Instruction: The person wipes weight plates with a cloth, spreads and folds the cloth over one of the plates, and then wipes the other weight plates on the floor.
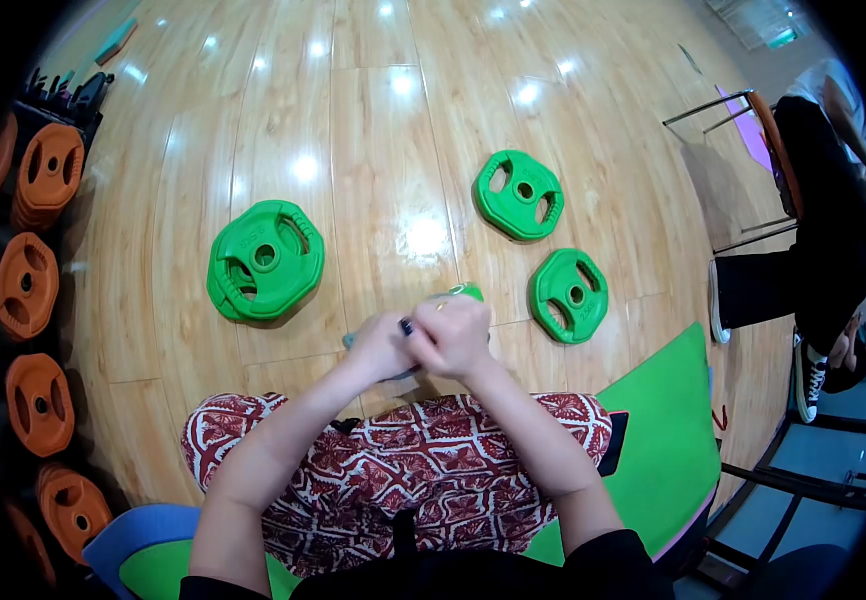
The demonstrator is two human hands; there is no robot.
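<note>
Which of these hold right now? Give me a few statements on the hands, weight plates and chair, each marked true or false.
1. The left hand and right hand are together in front of the lap. True.
2. The left hand rests on the upper right green plate. False: it is up against the right hand, away from that plate.
3. The orange plates are along the picture's left side. True.
4. The lower right green plate stands on its edge. False: it lies flat on the floor.
5. The chair is unoccupied. False: a person sits on it.
</note>
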